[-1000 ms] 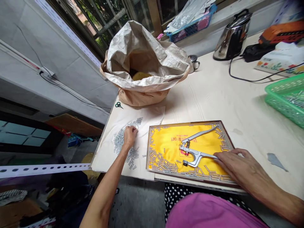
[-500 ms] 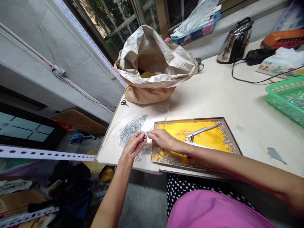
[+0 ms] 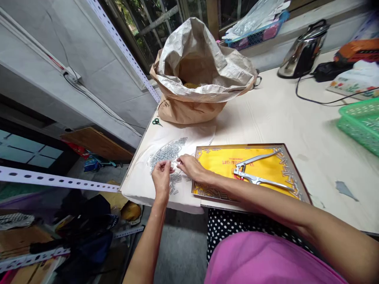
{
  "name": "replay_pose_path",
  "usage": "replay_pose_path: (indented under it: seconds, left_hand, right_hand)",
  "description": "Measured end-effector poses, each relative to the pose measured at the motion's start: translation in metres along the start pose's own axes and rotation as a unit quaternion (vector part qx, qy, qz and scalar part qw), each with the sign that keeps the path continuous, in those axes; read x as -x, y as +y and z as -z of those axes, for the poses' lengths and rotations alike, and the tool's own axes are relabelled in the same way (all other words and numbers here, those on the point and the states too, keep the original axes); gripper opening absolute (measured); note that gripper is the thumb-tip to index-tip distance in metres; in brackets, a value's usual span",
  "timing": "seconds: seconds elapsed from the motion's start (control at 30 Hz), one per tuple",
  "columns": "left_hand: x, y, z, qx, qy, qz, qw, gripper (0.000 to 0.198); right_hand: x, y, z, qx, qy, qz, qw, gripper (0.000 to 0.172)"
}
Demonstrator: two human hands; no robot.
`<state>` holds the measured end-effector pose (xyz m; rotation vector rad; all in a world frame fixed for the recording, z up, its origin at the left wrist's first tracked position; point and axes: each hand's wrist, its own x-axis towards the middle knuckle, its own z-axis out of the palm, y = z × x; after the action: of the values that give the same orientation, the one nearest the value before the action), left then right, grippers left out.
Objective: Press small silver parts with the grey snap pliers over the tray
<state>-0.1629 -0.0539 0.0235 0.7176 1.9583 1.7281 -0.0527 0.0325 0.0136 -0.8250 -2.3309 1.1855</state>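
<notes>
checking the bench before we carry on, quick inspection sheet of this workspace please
surface: pale wood-grain tabletop, with a flat grey scrap on it
job's things: small silver metal studs heaped on a white cloth; silver snap pliers on a yellow brown-framed tray
clutter: brown paper sack, green plastic basket, steel kettle
grippers: left hand and right hand close together over the studs; any held piece too small to tell
cables: black cord on the tabletop; black wire along the wall
surroundings: barred window, white perforated rail
</notes>
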Motion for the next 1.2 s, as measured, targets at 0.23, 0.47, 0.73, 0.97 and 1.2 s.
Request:
replay_pose_path:
  seconds: [0.23,0.47,0.73,0.97,1.2]
  left_hand:
    - [0.031,0.010,-0.021,-0.051,-0.109,0.026,0.992,0.036]
    - [0.084,-0.006,-0.104,-0.122,-0.311,0.061,0.941,0.025]
    - [0.099,-0.025,-0.134,-0.254,-0.334,0.060,0.906,0.030]
    - [0.098,-0.024,-0.137,-0.247,-0.355,0.127,0.893,0.036]
    - [0.094,-0.015,-0.143,-0.257,-0.354,0.174,0.882,0.030]
  right_hand:
    - [0.078,0.041,0.100,0.218,0.012,0.035,0.975,0.025]
    - [0.201,0.135,0.134,0.356,0.021,-0.003,0.934,0.018]
    - [0.205,0.144,0.131,0.330,0.060,0.050,0.941,0.020]
    - [0.204,0.145,0.129,0.318,0.056,0.066,0.944,0.018]
    - [0.196,0.154,0.124,0.326,0.054,0.064,0.942,0.018]
